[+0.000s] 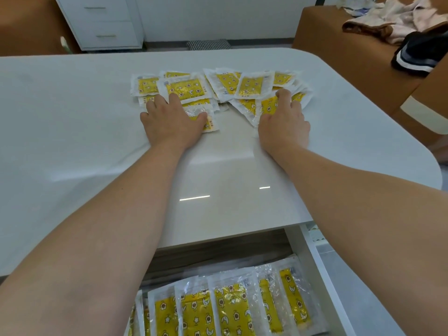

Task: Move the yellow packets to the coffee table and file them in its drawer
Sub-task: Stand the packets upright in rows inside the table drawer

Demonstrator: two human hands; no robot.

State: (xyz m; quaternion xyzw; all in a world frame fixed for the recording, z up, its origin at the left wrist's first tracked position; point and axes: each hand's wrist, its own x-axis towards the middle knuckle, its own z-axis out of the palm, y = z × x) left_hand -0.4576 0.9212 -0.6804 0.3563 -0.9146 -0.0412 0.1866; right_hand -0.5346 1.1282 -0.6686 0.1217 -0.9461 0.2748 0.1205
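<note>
Pressing flat, spread wide, your left hand (pixel 169 118) and right hand (pixel 283 121) cover the yellow packets (pixel 184 89) strewn near the far edge of the coffee table (pixel 72 105), more standing in its drawer (pixel 305 258)

Packets (pixel 186 89) are yellow with white stars, moons and brown-centred flowers, edged in clear wrap. Table (pixel 72 105) and drawer (pixel 312 258) white; sofa (pixel 339 44) brown; mat (pixel 208 44) black-and-white checked.

White drawer unit (pixel 101 23) by back wall (pixel 218 18), brown sofa (pixel 351 52) w/ clothes (pixel 400 18) at right.
</note>
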